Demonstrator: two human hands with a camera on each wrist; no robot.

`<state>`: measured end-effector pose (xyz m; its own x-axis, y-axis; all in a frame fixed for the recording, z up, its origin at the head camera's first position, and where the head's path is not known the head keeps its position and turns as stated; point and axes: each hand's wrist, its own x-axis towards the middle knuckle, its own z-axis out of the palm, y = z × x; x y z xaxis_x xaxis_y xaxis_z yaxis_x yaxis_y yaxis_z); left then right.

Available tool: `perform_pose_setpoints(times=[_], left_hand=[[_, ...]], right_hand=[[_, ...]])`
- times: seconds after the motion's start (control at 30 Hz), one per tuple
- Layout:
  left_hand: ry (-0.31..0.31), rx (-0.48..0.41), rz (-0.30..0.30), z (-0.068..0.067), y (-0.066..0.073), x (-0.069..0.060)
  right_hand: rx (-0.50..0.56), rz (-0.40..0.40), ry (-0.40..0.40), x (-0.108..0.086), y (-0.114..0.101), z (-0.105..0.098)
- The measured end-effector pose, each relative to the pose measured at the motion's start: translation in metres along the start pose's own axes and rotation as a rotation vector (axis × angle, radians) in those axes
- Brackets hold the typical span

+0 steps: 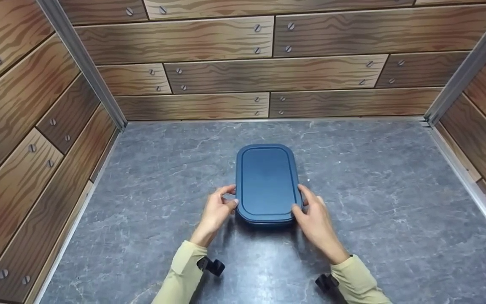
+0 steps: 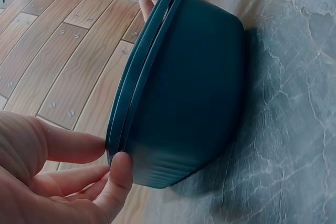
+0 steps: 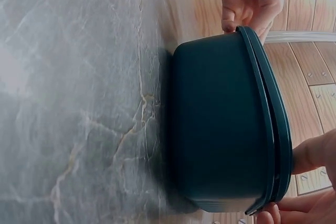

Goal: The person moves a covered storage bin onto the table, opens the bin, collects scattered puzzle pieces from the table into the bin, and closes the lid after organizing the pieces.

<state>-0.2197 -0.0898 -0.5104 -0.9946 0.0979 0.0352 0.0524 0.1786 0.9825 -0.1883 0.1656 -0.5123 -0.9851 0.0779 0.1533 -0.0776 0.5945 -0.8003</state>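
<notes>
A blue rectangular food container [image 2: 194, 87] stands upright on the tabletop, with its matching blue lid [image 1: 267, 179] on top. A thin gap runs between lid and container rim in both wrist views. On the near left side, my left hand [image 1: 217, 207] pinches the lid's edge between thumb and fingers. Opposite it, my right hand [image 1: 315, 217] grips the lid's near right edge, thumb [image 1: 297, 211] on top and fingertips [image 3: 270, 213] at the rim below. What the container holds is hidden.
The grey marble-patterned tabletop [image 1: 175, 169] extends around the container. Wood-print panels [image 1: 217, 76] wall it at the back and both sides, with metal posts [image 1: 87, 67] in the back corners. Beige sleeves [image 1: 186, 266] carry black wrist cameras [image 1: 213, 266].
</notes>
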Motion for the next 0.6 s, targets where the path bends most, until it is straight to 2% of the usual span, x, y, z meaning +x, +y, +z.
perform_pose_setpoints(times=[0.37,0.6], left_hand=[[0.005,-0.017,-0.020,0.0010,-0.0005,-0.0074],[0.008,-0.009,0.008,0.0026,-0.0003,-0.0074]], right_hand=[[0.023,0.023,-0.020,-0.0053,0.0037,0.0019],[0.036,0.021,-0.039,-0.0049,0.0067,0.0019]])
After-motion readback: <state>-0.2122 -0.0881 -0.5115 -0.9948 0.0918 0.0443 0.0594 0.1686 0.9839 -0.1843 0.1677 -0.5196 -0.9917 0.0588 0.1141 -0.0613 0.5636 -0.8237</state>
